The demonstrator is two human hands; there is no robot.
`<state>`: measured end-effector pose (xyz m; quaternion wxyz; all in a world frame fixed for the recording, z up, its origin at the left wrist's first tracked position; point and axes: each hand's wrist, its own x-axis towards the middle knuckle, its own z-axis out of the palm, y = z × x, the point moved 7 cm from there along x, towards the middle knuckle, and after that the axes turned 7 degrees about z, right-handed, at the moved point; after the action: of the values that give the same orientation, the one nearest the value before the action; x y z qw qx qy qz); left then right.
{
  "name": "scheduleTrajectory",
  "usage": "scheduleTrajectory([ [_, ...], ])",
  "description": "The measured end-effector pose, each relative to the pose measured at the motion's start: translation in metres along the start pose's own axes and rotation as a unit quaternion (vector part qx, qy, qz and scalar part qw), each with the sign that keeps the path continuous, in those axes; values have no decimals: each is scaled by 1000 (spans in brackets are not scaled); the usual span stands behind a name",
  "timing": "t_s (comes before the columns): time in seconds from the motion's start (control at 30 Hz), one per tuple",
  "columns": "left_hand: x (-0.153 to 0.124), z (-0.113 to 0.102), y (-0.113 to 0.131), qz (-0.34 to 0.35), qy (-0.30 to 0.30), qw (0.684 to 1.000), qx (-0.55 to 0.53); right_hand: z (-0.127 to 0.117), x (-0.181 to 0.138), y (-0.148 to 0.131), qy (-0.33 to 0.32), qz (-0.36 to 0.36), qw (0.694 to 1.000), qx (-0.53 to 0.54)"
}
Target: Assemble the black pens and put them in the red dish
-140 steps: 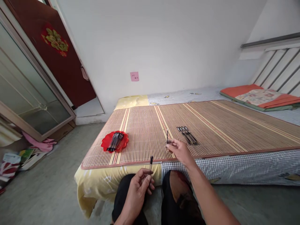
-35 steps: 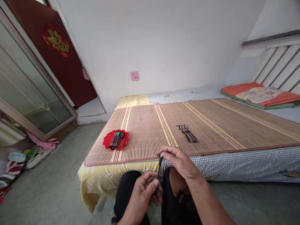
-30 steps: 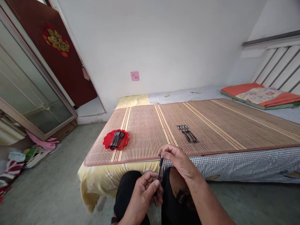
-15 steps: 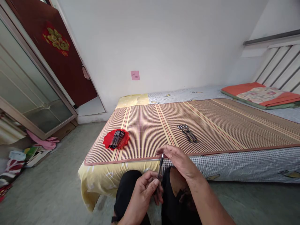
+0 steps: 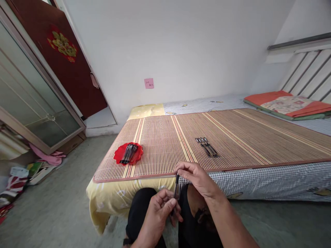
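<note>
Left hand: your left hand (image 5: 160,212), low in the frame just left of centre, is curled closed around the lower barrel of a dark pen (image 5: 177,187).
Right hand: your right hand (image 5: 196,177) comes in from the lower right and pinches the pen's upper end between thumb and fingertips.
Pen: it stands nearly upright between the two hands, above your knees and just in front of the near edge of the bed (the tip end is hidden in your left fist).
Red plate: a scalloped red plate (image 5: 117,159) sits on the striped mat (image 5: 160,137), left of centre, with a bundle of dark pens (image 5: 128,153) lying in it.
Loose pens: a short row of pens (image 5: 207,147) lies side by side on the mat, right of centre, well apart from the plate.
Background: a pink note (image 5: 148,83) is stuck on the white wall at upper centre; a dark red door (image 5: 72,79) fills the upper left; a folded orange blanket (image 5: 287,105) rests at the far right.
</note>
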<state>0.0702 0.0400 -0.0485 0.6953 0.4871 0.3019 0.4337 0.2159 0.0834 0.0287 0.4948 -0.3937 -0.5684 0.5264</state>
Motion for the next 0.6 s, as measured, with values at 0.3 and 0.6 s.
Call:
scheduleTrajectory([
  [0.3,2,-5,-8,-2,23,1000,12,3,2,5,-6,5,1000,-3],
  [0.6,5,-17,-23,-5,54,997,52,12,8,20,-23,22,1000,3],
])
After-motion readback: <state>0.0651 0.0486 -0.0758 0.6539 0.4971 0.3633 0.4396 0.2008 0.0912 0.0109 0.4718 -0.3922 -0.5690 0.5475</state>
